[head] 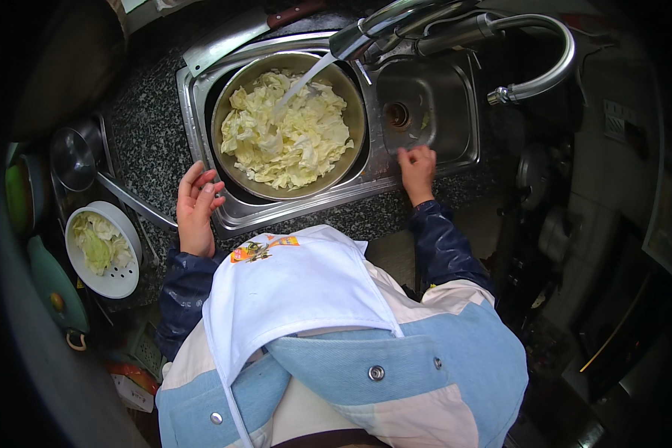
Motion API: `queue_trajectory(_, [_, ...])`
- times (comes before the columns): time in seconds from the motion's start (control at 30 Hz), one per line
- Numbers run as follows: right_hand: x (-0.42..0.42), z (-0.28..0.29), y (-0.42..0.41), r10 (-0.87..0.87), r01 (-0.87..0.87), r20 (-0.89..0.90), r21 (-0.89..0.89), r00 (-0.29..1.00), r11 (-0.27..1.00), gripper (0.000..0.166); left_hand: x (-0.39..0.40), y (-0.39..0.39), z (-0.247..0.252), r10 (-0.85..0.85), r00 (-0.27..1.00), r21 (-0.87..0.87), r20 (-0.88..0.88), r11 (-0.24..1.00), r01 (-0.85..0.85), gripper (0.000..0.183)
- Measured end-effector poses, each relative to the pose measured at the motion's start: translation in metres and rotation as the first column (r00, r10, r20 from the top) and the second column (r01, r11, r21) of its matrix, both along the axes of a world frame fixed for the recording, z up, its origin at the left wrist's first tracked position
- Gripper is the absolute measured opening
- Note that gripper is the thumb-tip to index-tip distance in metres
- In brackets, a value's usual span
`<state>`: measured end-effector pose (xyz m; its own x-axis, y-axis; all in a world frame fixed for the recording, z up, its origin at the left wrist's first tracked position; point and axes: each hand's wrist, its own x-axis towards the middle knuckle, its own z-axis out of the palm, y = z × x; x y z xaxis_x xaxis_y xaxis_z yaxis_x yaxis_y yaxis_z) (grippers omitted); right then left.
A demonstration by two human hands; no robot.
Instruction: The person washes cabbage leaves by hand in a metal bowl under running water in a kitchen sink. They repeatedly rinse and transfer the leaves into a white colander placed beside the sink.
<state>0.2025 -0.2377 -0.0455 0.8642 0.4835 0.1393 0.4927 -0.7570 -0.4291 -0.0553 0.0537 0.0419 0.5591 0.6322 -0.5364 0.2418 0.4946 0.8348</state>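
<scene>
A wide metal bowl (pixel 358 130) of torn cabbage leaves (pixel 291 134) sits in the left basin of a steel sink (pixel 246 224). From the faucet (pixel 350 42) a stream of water runs onto the leaves. My left hand (pixel 197 210) is at the sink's left front corner, palm turned up, fingers loosely bent and apart, holding nothing. Over the front rim of the smaller right basin (pixel 453 101) is my right hand (pixel 418 171), its fingers curled together; nothing shows in them. A few leaf scraps lie near that basin's drain (pixel 396 115).
Behind the bowl, a cleaver (pixel 229 45) lies along the sink's back edge. A second curved spout (pixel 560 56) arches at the right. On the left are a steel ladle (pixel 75 159), a white colander (pixel 120 283) with cabbage leaves, and a green lid or pan (pixel 61 291).
</scene>
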Motion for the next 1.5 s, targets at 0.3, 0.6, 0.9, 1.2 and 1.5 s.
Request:
queue_trajectory(0.3, [0.068, -0.019, -0.038, -0.336, 0.236, -0.093, -0.541, 0.937, 0.807, 0.051, 0.002, 0.000, -0.001, -0.002, 0.999, 0.017, -0.052, 1.000, 0.003, 0.041])
queue_trajectory(0.6, [0.159, -0.096, -0.058, -0.147, 0.019, -0.302, -0.389, 0.942, 0.921, 0.034, 0.017, -0.004, -0.006, 0.052, 0.983, 0.049, -0.177, 0.998, -0.044, 0.041])
queue_trajectory(0.9, [0.173, -0.141, -0.048, -0.279, 0.065, -0.245, -0.633, 0.928, 0.771, 0.023, 0.032, -0.021, -0.014, 0.085, 0.966, 0.047, -0.243, 0.996, -0.076, 0.042])
queue_trajectory(1.2, [0.183, -0.104, -0.070, 0.011, -0.090, -0.238, -0.322, 0.971, 0.942, 0.018, 0.034, -0.013, -0.002, 0.069, 0.982, 0.053, -0.178, 0.997, -0.061, 0.041])
queue_trajectory(1.5, [-0.003, 0.039, 0.004, 0.114, -0.178, -0.668, -0.029, 0.735, 0.984, 0.006, 0.026, -0.019, 0.006, 0.009, 0.999, 0.007, -0.052, 1.000, -0.009, 0.039])
